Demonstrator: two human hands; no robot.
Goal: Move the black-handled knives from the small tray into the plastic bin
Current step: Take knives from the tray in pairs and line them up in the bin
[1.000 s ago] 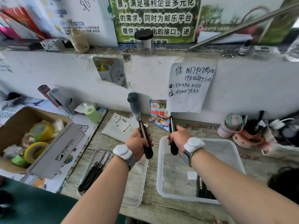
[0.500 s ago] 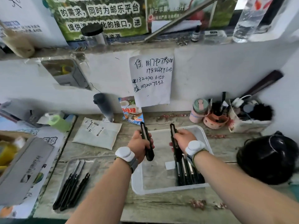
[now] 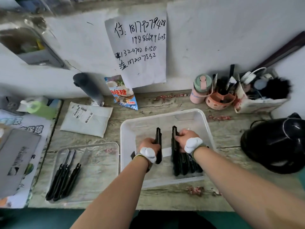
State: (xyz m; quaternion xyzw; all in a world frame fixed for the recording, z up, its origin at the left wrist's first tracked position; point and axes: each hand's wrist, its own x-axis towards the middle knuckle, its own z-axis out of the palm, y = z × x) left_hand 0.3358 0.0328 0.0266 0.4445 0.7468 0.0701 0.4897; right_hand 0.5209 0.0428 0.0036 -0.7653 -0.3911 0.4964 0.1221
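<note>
Both my hands are inside the clear plastic bin (image 3: 203, 119). My left hand (image 3: 148, 143) grips one black-handled knife (image 3: 159, 136), held lengthwise above the bin floor. My right hand (image 3: 185, 138) grips another black-handled knife (image 3: 174, 138), low over a row of several knives (image 3: 186, 166) lying at the bin's near right. The small clear tray (image 3: 102, 162) sits left of the bin. It holds several black-handled knives (image 3: 64, 177), blades pointing away from me.
A black helmet (image 3: 277, 146) lies right of the bin. Behind the bin stand a pink-green bottle (image 3: 200, 88), an orange pot (image 3: 220, 100) and a bag (image 3: 260, 100). A white mailer (image 3: 87, 119), a candy packet (image 3: 123, 93) and a grey bottle (image 3: 90, 87) are back left.
Both hands have lowered their knives from above the table down into the bin, and my view has tilted downward and swung right.
</note>
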